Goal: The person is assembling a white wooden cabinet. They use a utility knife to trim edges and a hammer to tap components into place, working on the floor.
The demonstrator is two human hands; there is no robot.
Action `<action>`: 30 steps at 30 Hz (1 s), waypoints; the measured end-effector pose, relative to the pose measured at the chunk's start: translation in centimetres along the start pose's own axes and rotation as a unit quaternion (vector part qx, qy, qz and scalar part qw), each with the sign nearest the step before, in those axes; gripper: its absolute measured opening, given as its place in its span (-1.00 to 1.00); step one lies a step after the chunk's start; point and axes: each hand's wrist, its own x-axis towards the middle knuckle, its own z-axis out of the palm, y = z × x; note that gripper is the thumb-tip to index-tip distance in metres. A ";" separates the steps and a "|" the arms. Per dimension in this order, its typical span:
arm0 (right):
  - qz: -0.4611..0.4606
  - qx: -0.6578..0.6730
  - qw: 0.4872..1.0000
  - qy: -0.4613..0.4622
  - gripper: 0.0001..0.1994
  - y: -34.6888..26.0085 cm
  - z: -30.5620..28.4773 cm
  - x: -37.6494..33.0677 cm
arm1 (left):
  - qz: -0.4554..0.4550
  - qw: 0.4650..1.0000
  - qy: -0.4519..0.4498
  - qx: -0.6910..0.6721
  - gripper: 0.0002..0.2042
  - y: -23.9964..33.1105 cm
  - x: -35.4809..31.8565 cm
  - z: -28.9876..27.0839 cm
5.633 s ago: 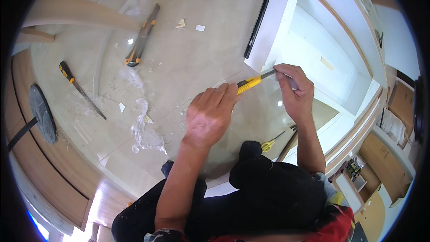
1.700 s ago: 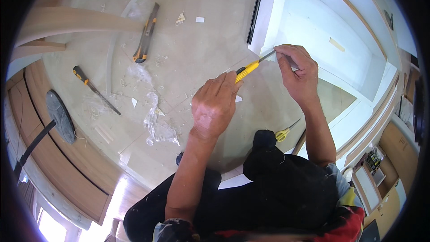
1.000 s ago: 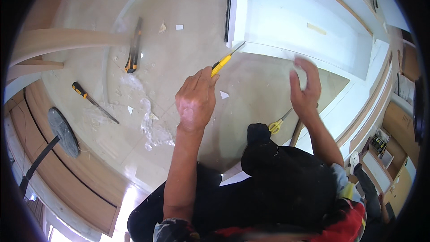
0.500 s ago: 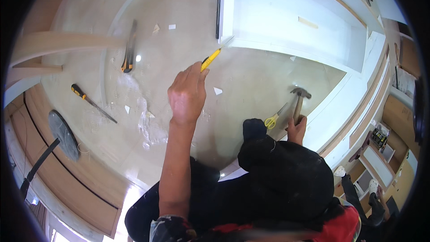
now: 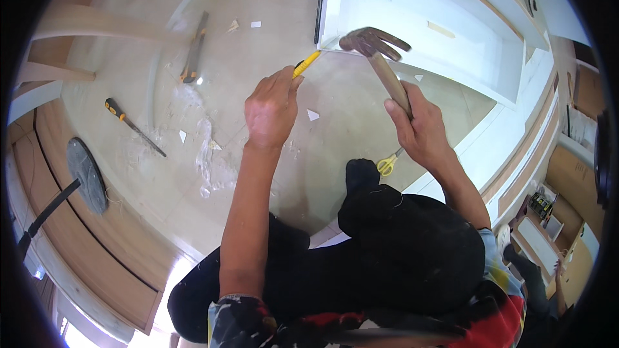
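Via head cam I've got the L hand (image 5: 271,111) clenched round a yellow cutter (image 5: 307,63), arm out fwd, thin blade pointing up-right at the near L corner of a white box (image 5: 393,0); can't tell if the tip touches it. R hand (image 5: 422,122) is wrapped round the wooden handle of a claw hammer (image 5: 383,71), raised, w/ its head just R of the cutter blade in my view and overlapping the box edge; contact there I can't confirm. A blk rail (image 5: 320,9) runs along the box's L side. Yellow-handled scissors (image 5: 386,165) lie on the floor (image 5: 348,109) by the R knee, below the R hand. Further L on the floor: a bigger blk/orange cutter (image 5: 195,48), a slim tool w/ blk/orange handle (image 5: 137,131), plus clear plastic scraps (image 5: 204,154). A white offcut (image 5: 313,115) sits btwn the forearms. Far lower R, partly cut off, there's another person (image 5: 532,277).
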 end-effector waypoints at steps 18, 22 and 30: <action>-0.078 0.007 0.994 0.078 -0.71 -1.5 1.5 0.6 | 0.016 1.000 -0.004 0.023 -0.80 -0.1 -0.2 -0.1; -0.109 0.050 0.985 0.121 -0.70 -1.6 1.6 1.1 | -0.010 1.000 -0.013 0.013 -0.80 0.3 -0.3 -0.3; -0.056 -0.005 0.997 0.056 -0.69 -1.6 1.6 1.6 | 0.013 1.000 -0.009 0.022 -0.81 -0.1 -0.3 -0.1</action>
